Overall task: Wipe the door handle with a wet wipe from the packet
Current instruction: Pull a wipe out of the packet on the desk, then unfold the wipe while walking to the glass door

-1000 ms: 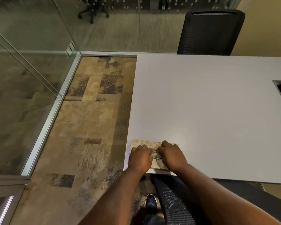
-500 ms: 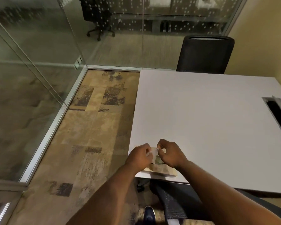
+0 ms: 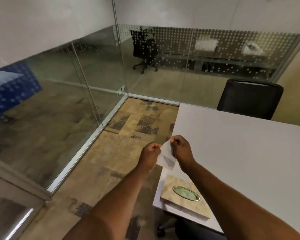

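Note:
A white wet wipe (image 3: 166, 157) hangs in the air between my two hands, above the near left corner of the white table (image 3: 241, 144). My left hand (image 3: 150, 153) pinches its left edge and my right hand (image 3: 181, 150) pinches its top right corner. Below them the beige wet wipe packet (image 3: 182, 200) lies flat on the table corner, its green oval opening (image 3: 186, 192) facing up. No door handle shows in this view.
Glass partition walls (image 3: 76, 94) run along the left and back, with a metal floor rail. A black office chair (image 3: 249, 99) stands behind the table's far side. Patterned carpet (image 3: 121, 153) covers the floor to the left of the table.
Both hands have lifted off the packet and pulled a wipe up out of it. The view has tilted up, so the packet now sits lower in frame.

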